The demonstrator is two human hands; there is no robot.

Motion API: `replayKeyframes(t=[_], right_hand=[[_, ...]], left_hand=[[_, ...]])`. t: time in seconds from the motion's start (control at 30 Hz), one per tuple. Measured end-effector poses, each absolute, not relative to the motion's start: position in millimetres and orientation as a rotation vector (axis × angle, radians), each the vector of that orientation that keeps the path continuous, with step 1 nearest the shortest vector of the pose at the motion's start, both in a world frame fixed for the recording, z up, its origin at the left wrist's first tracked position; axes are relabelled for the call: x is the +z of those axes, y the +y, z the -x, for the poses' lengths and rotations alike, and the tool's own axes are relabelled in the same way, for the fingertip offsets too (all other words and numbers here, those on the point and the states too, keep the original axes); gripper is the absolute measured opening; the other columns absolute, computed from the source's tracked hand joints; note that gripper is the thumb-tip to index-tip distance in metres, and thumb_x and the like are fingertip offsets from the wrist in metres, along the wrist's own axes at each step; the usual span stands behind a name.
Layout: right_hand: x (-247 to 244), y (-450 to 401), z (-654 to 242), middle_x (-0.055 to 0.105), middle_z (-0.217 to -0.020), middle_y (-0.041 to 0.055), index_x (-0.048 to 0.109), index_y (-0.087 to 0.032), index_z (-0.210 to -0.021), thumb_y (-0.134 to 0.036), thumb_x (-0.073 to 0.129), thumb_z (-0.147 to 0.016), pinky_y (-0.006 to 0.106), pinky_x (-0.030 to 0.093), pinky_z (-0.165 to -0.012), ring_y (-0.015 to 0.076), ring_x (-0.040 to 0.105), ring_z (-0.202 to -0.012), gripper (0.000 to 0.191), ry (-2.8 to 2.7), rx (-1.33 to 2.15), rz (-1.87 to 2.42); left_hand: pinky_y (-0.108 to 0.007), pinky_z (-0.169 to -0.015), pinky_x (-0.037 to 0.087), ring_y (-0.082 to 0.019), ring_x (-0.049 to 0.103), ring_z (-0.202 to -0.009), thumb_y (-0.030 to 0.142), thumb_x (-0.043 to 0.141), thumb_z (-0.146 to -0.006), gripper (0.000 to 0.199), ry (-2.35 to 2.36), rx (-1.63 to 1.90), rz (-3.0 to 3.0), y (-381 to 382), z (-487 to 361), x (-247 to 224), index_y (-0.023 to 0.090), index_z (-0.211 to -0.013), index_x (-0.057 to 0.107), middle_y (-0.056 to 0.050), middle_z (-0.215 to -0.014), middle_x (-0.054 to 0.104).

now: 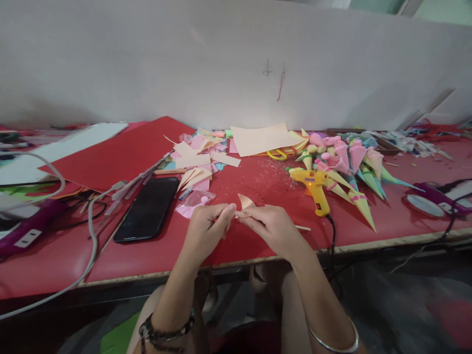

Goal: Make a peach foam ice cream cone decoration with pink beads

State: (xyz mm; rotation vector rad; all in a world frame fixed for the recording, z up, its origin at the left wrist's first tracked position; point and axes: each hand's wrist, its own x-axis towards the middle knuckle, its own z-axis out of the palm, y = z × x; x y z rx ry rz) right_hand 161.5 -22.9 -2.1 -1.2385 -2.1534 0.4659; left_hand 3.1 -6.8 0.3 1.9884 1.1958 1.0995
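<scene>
My two hands meet above the front of the red table. My right hand [273,226] is closed on a small piece of peach paper [245,200], which sticks up past the fingers with a pointed corner. My left hand [210,226] is closed, thumb against fingers, close to the rolled end of that paper. Whatever lies between the left fingertips is too small to make out. A thin pale stick [303,227] shows beyond my right wrist; I cannot tell whether it touches the hand. To the right lies a yellow hot glue gun [313,189].
Several paper cones [356,157] are heaped at the right. A phone [147,209], a plastic bag [193,202] and loose paper strips [193,160] lie left of centre. Red card sheets [121,152] and a white cable [92,226] are further left. Yellow-handled scissors [277,155] lie behind.
</scene>
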Motion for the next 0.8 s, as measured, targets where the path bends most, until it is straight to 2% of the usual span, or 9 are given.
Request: replayKeyframes(t=[0.17,0.3,0.8], right_hand=[[-7.0,-19.5,-153.0,0.071,-0.076,0.0041,0.064,-0.018,-0.083,-0.033,0.031,-0.092,0.025,0.03,-0.062,0.0127,0.061,-0.067,0.037,-2.18,-0.04,1.279],[-12.5,-18.2,-148.3,0.066,-0.06,0.0005,0.062,-0.018,-0.075,-0.032,0.031,-0.093,0.026,0.026,-0.059,0.0112,0.057,-0.056,0.038,-2.127,-0.3,1.252],[-15.9,-18.4,-144.2,0.064,-0.058,-0.0004,0.058,-0.019,-0.071,-0.03,0.032,-0.092,0.027,0.024,-0.057,0.0102,0.053,-0.051,0.035,-2.206,-0.289,1.338]], left_hand=[[-0.018,-0.034,0.029,-0.006,0.04,-0.027,0.031,0.038,-0.082,0.045,1.258,1.058,-1.687,-5.1,-7.3,-1.0,0.019,-0.039,0.036,0.006,-0.029,0.038],[-0.017,-0.032,0.028,-0.006,0.04,-0.026,0.031,0.038,-0.082,0.044,1.283,1.058,-1.544,-5.6,-9.1,-0.1,0.019,-0.039,0.035,0.006,-0.027,0.036],[-0.016,-0.033,0.029,-0.006,0.036,-0.024,0.03,0.039,-0.083,0.041,1.339,1.001,-1.411,-3.8,-7.3,-3.0,0.019,-0.043,0.034,0.007,-0.025,0.034]])
